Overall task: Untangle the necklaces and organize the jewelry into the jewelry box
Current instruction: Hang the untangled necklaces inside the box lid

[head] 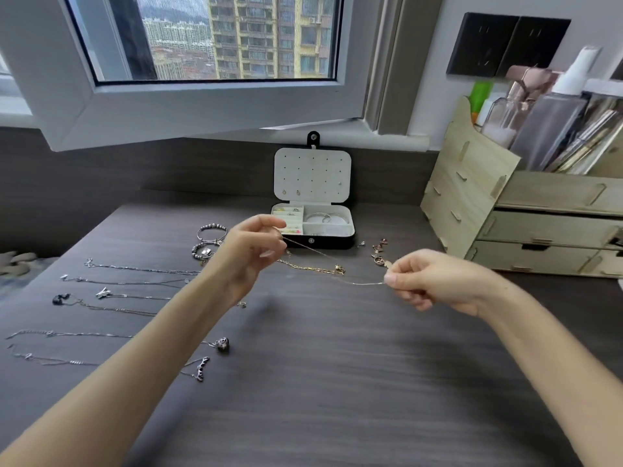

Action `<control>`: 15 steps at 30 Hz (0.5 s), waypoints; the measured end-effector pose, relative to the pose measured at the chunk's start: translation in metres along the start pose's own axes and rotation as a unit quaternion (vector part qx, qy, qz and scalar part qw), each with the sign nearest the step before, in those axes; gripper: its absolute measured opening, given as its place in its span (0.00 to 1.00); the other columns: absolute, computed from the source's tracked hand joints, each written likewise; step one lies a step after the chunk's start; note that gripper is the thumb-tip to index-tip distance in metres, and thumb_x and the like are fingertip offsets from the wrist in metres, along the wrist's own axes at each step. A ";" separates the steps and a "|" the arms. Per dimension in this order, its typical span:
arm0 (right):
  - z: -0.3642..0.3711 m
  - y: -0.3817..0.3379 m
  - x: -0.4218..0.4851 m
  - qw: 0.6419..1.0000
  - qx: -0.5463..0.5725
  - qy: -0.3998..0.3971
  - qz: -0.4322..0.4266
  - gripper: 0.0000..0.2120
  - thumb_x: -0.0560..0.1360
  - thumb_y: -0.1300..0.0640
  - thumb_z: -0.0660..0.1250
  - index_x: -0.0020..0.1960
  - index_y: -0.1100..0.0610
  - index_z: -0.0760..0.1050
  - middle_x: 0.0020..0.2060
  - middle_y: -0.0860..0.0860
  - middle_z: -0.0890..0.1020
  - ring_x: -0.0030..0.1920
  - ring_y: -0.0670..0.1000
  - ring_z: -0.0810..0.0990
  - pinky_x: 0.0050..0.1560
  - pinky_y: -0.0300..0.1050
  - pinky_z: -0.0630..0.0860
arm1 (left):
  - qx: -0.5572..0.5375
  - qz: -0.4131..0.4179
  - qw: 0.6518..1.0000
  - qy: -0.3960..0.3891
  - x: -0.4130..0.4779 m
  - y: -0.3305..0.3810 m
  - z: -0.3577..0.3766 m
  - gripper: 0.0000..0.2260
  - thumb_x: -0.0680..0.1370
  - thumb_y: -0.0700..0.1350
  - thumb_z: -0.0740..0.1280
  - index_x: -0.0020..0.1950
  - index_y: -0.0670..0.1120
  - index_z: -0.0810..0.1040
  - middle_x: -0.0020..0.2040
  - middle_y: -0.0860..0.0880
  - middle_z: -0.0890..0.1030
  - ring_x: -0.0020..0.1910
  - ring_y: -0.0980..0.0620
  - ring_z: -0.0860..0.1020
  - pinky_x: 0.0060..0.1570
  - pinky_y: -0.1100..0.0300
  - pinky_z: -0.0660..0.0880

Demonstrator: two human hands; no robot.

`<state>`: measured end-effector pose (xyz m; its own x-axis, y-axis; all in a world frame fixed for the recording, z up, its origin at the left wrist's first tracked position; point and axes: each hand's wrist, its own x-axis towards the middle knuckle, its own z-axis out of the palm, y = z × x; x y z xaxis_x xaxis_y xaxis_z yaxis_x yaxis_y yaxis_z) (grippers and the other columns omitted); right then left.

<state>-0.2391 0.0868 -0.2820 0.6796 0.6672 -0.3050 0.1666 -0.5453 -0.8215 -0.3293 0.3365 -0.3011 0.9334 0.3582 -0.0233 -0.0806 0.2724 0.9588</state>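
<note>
At twelve o'clock the jewelry box (337, 242) stands open, partly filled. Left hand (253, 254) and right hand (424, 281) pinch a thin chain (364, 283) between them. Straightened necklaces (135, 269) at nine o'clock await boxing.

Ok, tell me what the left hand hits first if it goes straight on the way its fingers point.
Most likely the open jewelry box: the left hand, pinching the thin chain, points at its front left corner. The hand seems raised, so it might clear the front wall.

Dark wood-grain counter (337, 382).
Open jewelry box (332, 241) at far edge; silver necklaces (135, 269) rowed along left edge; bracelets (210, 230), gold chain (310, 267) before box; wooden organizer (472, 197), far-right corner.
</note>
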 end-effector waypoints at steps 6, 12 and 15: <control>0.016 0.006 0.006 0.999 -0.036 0.029 0.001 0.10 0.79 0.59 0.61 0.40 0.60 0.71 0.26 0.49 0.72 0.22 0.43 0.66 0.25 0.35 0.63 | 0.320 0.192 0.923 0.092 0.004 -0.002 0.004 0.04 0.71 0.40 0.71 0.37 0.45 0.78 0.30 0.51 0.74 0.30 0.55 0.69 0.32 0.62 0.65; 0.017 0.013 0.005 0.999 -0.028 0.019 0.027 0.14 0.80 0.58 0.61 0.35 0.57 0.70 0.27 0.50 0.72 0.23 0.43 0.66 0.25 0.36 0.63 | 0.233 0.067 0.968 0.068 -0.002 -0.006 0.010 0.13 0.77 0.45 0.66 0.39 0.37 0.79 0.35 0.50 0.81 0.37 0.56 0.76 0.46 0.64 0.70; 0.017 0.016 0.003 0.999 0.022 0.006 0.029 0.14 0.80 0.59 0.61 0.35 0.57 0.69 0.27 0.51 0.71 0.24 0.45 0.66 0.24 0.37 0.62 | 0.034 -0.023 0.999 0.007 -0.008 -0.007 0.013 0.11 0.79 0.42 0.63 0.38 0.40 0.76 0.35 0.46 0.82 0.41 0.48 0.80 0.52 0.53 0.77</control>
<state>-0.2466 0.0880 -0.3044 0.6957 0.6289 -0.3470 0.0958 -0.5600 -0.8229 -0.3319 0.3204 -0.3037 0.9305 0.3592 -0.0717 -0.0130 0.2280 0.9736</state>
